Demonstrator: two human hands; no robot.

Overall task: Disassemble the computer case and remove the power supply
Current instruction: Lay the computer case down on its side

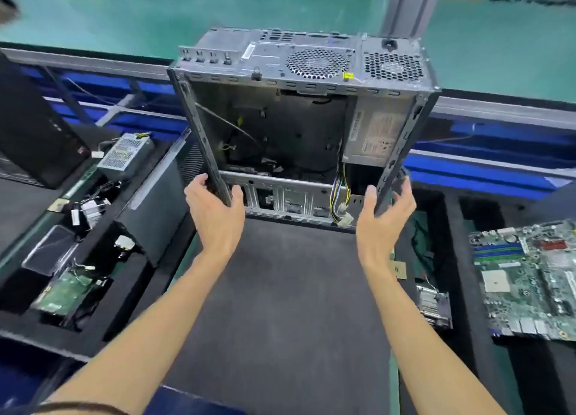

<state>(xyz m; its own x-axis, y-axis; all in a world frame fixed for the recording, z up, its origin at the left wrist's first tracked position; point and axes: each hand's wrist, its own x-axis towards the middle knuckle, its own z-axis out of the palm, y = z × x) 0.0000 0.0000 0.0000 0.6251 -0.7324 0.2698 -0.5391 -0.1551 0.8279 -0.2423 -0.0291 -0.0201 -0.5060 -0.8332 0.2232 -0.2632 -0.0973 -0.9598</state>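
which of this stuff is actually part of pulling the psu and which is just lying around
Job: computer case, power supply inside it, its loose cables, left hand, right hand.
Lying about: spare power supply, motherboard, circuit board.

Dark foam mat [280, 305] on bench; computer case [299, 71] standing on far edge; motherboard [526, 280] at right.
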